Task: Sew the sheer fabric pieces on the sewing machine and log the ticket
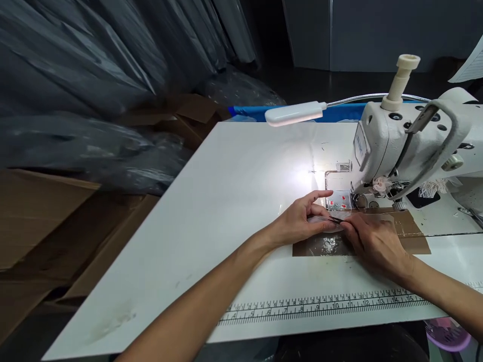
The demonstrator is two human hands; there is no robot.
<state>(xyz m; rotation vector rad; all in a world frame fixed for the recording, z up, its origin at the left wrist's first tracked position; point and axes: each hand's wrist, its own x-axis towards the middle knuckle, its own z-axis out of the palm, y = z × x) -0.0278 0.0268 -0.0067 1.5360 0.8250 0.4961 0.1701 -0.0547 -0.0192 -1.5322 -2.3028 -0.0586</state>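
My left hand (302, 218) pinches a piece of thin white fabric (317, 218) between thumb and fingers, its index finger stretched toward the needle area. My right hand (377, 244) is closed around a small dark pointed tool (335, 219), whose tip reaches the fabric beside my left fingertips. Whether it is snips or tweezers, I cannot tell. Under both hands lies a brown sheet (413, 231) with a shiny clear film on it. The white sewing machine (381, 130) stands just beyond my right hand, its presser foot area partly hidden behind the fingers.
A white lamp (296, 113) on a bendable metal neck lights the table (241, 201). A printed ruler strip (324, 307) runs along the front edge. Metal scissors (471, 216) lie at the far right. Cardboard boxes (45, 226) and plastic-wrapped goods stand left of the table.
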